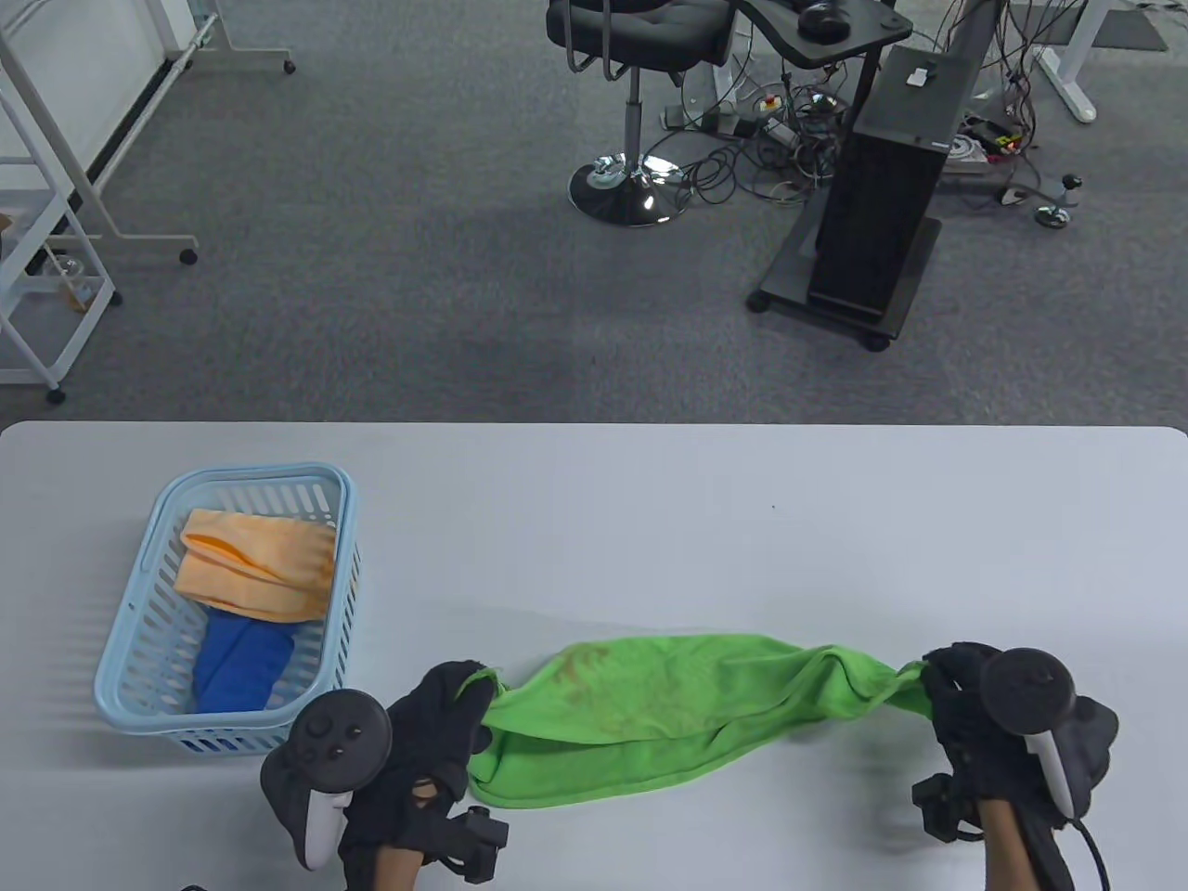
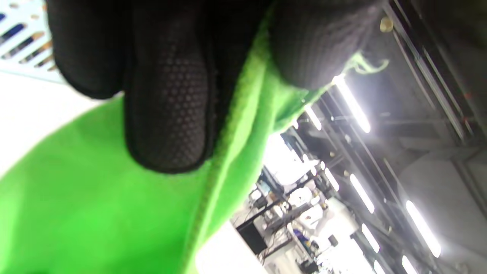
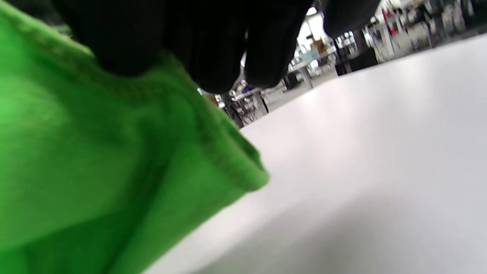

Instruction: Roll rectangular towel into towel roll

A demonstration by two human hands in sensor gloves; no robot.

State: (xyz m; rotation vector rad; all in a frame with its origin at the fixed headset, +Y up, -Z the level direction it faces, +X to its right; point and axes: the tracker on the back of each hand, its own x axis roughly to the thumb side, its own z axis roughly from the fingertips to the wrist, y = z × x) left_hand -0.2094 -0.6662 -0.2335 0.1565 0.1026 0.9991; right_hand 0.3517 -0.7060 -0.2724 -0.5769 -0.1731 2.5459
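Note:
A bright green towel hangs stretched between my two hands near the table's front edge, sagging in the middle onto the table; faint orange stains mark its top. My left hand pinches the towel's left end. My right hand grips the bunched right end. In the left wrist view black gloved fingers clamp the green towel. In the right wrist view the fingers hold a hemmed corner of the towel above the white table.
A light blue basket stands at the table's left, holding an orange towel and a blue towel. The basket's front corner sits close to my left hand. Beyond the table are carpet, a chair and a black cabinet.

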